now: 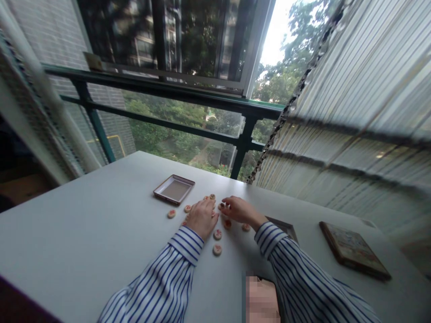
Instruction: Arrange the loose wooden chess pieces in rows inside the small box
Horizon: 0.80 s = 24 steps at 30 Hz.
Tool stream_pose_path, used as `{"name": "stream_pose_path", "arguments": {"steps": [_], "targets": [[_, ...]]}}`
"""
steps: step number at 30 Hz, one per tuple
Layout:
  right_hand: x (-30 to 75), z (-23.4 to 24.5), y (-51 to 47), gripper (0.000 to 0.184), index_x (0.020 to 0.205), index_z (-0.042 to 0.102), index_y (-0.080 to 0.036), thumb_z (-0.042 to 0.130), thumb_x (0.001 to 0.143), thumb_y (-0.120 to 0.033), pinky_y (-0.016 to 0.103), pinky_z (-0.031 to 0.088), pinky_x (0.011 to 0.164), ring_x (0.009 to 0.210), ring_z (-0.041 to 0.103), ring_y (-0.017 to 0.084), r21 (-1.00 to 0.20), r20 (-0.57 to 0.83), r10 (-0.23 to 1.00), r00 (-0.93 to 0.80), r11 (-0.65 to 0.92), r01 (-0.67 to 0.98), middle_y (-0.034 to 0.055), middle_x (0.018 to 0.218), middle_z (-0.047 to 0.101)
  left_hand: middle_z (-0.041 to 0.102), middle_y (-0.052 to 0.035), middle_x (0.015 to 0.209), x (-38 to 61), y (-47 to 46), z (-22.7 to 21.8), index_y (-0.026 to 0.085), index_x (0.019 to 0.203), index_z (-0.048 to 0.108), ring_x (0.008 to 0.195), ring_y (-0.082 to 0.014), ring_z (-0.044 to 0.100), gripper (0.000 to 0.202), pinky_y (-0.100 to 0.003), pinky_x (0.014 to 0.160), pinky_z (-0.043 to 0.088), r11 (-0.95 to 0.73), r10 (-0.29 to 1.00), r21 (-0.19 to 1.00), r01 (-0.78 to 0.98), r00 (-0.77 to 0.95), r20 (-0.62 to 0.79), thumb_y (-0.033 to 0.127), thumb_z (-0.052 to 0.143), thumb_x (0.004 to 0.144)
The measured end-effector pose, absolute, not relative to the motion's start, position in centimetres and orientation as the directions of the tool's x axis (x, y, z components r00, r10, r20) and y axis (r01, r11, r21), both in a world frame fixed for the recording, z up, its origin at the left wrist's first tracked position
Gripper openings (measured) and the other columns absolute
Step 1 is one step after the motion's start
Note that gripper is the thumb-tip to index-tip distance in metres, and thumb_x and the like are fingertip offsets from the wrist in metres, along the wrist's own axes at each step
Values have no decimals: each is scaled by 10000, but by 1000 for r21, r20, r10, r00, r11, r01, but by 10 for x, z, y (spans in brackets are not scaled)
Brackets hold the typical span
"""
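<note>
Round wooden xiangqi pieces with red or dark characters lie scattered on the white table. My left hand [202,216] rests palm down over a cluster of them, fingers spread and thumb apart, hiding several. At the fingertips of my right hand [239,209] is one xiangqi piece [221,206], between thumb and forefinger. Two pieces lie nearer me: an upper red piece [217,234] and a lower red piece [217,249]. A shadowed piece [227,224] sits under my right hand, and another piece [246,227] lies by the right cuff.
A shallow open tray [164,200] stands beyond my left hand. A second dark tray [286,228] is partly covered by my right sleeve. On the right lies a flat box with a picture [355,251]. A pixelated patch [262,298] covers something at the near edge. A railing and window are behind.
</note>
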State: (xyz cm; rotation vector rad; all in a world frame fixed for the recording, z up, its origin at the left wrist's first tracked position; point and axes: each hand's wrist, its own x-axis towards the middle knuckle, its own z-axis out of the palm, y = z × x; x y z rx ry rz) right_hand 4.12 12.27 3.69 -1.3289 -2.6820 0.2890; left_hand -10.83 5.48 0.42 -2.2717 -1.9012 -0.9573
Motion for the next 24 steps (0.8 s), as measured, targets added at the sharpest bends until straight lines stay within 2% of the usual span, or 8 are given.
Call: {"name": "stream_pose_path", "arguments": {"steps": [3,8,14,19,24], "targets": [[36,35,125,331,1040,610,-183,476,789,-353,234,390,667,750,571,151,-218,24,803,-596,586,781,87,924,613,593,-120,1087,-108,55,5,120,1093,526,1027,-224,515,341,-353,899,378,-253,885,361,898,64,461,234,487,774],[35,34,126,208,848,658,-196,499,773,-306,227,376,625,708,558,138,-217,42,799,-599,593,775,65,830,608,603,-124,1054,-108,53,7,124,1063,541,1007,-234,523,306,-367,880,389,-271,880,373,887,72,469,225,465,785],[46,37,119,170,877,588,-180,519,762,-284,208,367,585,685,547,121,-251,108,792,-601,607,754,40,800,623,606,-123,1060,-107,55,6,120,1053,553,1016,-234,526,292,-371,889,397,-301,867,417,858,64,495,215,451,796],[55,43,102,144,867,549,-184,516,771,-286,193,344,536,617,528,96,-298,180,779,-600,625,722,16,759,614,626,-123,1020,-101,53,13,94,1047,569,970,-218,556,306,-358,870,425,-333,865,536,776,25,501,237,425,818],[64,50,83,139,847,537,-176,525,780,-298,193,341,531,619,528,93,-341,257,760,-597,649,680,19,763,609,665,-90,917,-90,46,22,121,988,608,842,-186,612,293,-316,780,477,-313,912,740,596,-29,409,296,464,802]]}}
